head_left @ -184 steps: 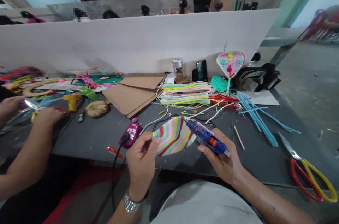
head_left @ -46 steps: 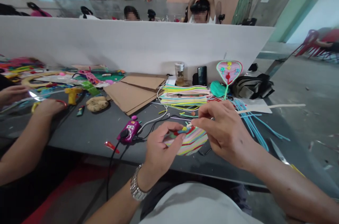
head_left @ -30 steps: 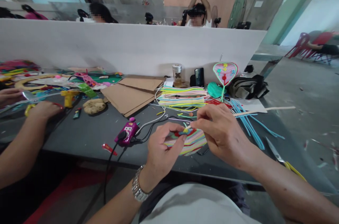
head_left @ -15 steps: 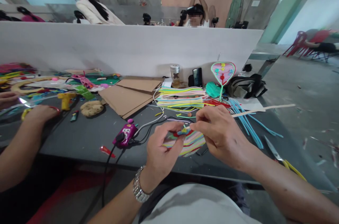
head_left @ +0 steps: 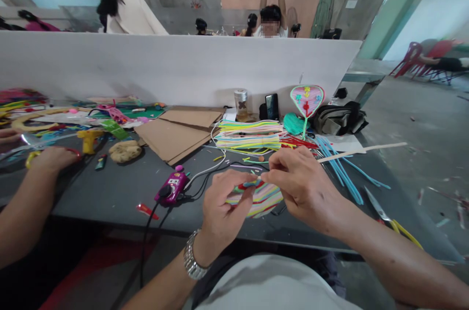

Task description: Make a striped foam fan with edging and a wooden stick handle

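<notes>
A dark grey surface [head_left: 110, 197] runs along a white partition and carries a crowded spread of craft supplies. Flat brown cardboard sheets [head_left: 172, 136] lie near the middle, beside a thick bundle of striped pipe cleaners [head_left: 249, 135]. Loose pipe-cleaner bits [head_left: 249, 167] are scattered in front of the bundle, and long blue pipe cleaners [head_left: 339, 170] fan out to the right. Yellow-handled scissors [head_left: 381, 214] lie near the right edge. A pink plug socket [head_left: 171, 188] sits towards the front, with a small red piece [head_left: 147, 210] just beside it. To the left lie a yellow glue gun [head_left: 88, 140] and a lumpy brown sponge [head_left: 124, 151]. A jar [head_left: 241, 103] and a phone [head_left: 271, 107] stand against the partition.
</notes>
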The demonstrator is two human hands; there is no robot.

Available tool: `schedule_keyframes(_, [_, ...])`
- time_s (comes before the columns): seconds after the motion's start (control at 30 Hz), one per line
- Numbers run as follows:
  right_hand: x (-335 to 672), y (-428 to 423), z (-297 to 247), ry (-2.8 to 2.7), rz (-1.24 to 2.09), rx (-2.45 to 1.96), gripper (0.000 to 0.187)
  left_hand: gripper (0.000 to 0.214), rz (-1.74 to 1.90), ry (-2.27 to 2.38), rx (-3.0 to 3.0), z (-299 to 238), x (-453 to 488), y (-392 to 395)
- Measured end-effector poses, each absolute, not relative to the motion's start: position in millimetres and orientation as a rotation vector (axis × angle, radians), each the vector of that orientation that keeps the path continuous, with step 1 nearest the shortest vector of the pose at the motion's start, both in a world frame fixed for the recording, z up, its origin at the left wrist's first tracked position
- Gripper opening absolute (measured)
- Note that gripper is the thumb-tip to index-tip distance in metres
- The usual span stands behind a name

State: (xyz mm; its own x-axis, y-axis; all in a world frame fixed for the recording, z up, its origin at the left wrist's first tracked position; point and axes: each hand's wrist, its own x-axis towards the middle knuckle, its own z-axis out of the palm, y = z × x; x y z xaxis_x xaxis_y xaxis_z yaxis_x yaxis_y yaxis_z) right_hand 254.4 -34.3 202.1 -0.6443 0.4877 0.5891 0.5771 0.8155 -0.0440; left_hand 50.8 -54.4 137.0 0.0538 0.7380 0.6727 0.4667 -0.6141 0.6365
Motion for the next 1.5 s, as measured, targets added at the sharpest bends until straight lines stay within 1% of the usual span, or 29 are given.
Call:
schedule_keyframes(0.27, [256, -35, 201, -2.403, -0.168, -0.790, 0.034, 0.013, 1.546, 1.296, 2.086, 139, 49, -54])
schedule_keyframes(0.5, [275, -32, 198, -2.340, -0.193, -0.837, 0.024, 0.013, 1.570, 1.294, 2.097, 137, 45, -51])
schedule_keyframes(0.87, [287, -32, 187, -2.306, -0.204, -0.795, 0.035, 0.012, 1.558, 1.317, 2.067, 132, 42, -49])
schedule_keyframes(1.07, [284, -30, 183, -2.279, -0.188, -0.804, 0.034, 0.012, 1.555, 1.336, 2.075, 132, 41, -49])
schedule_keyframes(1.33, [282, -26, 173, -2.276, -0.134, -0.799, 0.039, 0.012, 1.604, 1.314, 2.096, 129, 39, -46])
schedule_keyframes(1.5, [283, -24, 166, -2.252, -0.156, -0.780, 0.039, 0.013, 1.619, 1.341, 2.101, 129, 38, -45])
